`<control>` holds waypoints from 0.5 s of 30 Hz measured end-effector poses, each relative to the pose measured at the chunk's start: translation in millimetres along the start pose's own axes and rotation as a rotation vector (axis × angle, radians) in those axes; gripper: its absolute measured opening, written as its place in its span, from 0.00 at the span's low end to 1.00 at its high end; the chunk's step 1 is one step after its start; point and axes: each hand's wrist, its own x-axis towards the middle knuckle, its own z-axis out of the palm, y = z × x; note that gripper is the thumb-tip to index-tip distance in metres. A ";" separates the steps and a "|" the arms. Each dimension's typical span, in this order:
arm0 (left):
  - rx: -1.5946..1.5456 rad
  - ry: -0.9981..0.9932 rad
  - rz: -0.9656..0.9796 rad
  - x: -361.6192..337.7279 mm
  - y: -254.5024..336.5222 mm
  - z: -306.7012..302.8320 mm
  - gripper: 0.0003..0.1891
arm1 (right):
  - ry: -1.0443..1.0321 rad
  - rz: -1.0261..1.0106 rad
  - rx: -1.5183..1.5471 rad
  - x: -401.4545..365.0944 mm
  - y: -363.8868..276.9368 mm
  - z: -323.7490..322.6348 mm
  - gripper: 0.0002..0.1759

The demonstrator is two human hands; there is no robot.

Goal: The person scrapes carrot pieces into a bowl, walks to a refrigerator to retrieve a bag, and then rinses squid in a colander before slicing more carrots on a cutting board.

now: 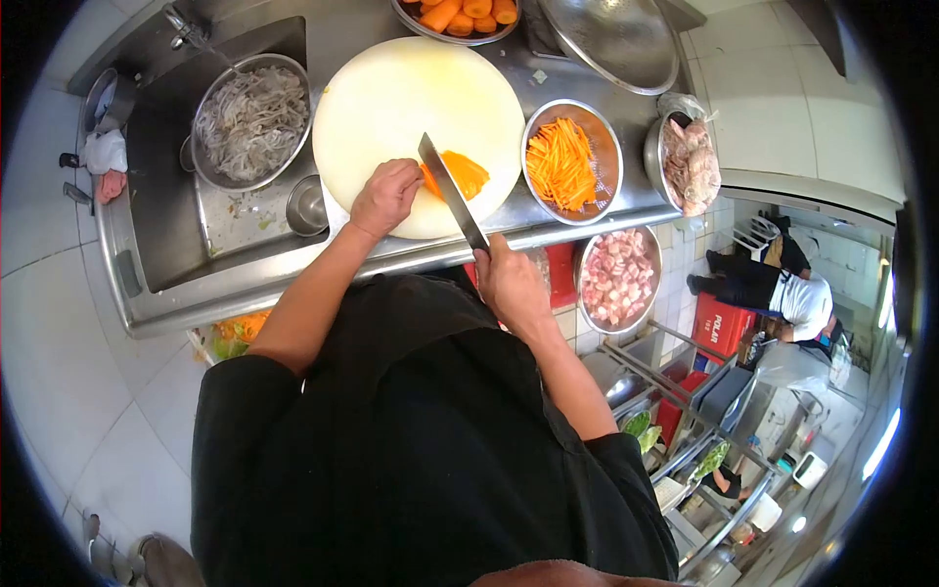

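Note:
My right hand point(514, 282) is wrapped around the handle of a large kitchen knife point(452, 192), its blade lying diagonally across the round white cutting board point(391, 88). Orange carrot slices point(468, 174) lie fanned under and beside the blade. To the left of the knife, my left hand point(384, 198) is closed, fingertips curled against the carrot at the pile's left end. Right of the board stands a perforated metal colander point(614, 161) holding carrot strips point(560, 164).
Left is a sink point(156, 225) with a bowl of pale shredded food point(252, 122) under the tap point(186, 27). Whole carrots point(460, 15) sit behind the board. A bowl of raw meat point(680, 161) and cubed meat point(618, 279) are at right. Another person point(797, 303) bends farther off.

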 end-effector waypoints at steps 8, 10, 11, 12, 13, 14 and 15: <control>0.004 -0.024 -0.012 2.0 2.5 -2.1 0.04 | -0.011 -0.023 -0.065 -5.0 1.5 3.2 0.13; 0.005 -0.027 -0.014 2.0 1.7 -1.2 0.04 | -0.023 -0.009 -0.066 -4.1 1.1 4.5 0.13; 0.003 -0.031 -0.021 1.6 1.3 -1.1 0.04 | -0.032 0.000 -0.055 -2.6 1.6 6.3 0.13; 0.001 -0.034 -0.028 1.6 1.1 -1.0 0.04 | -0.040 0.009 -0.043 -0.2 3.1 9.2 0.13; 0.000 -0.036 -0.036 1.9 0.8 -0.8 0.04 | -0.048 0.016 -0.032 2.1 4.5 12.1 0.13; -0.009 -0.023 -0.035 2.3 0.7 -0.2 0.05 | -0.049 0.031 -0.020 3.9 5.6 14.6 0.14; -0.016 -0.011 -0.036 1.9 0.8 1.3 0.05 | -0.052 0.045 -0.005 4.8 6.9 17.1 0.14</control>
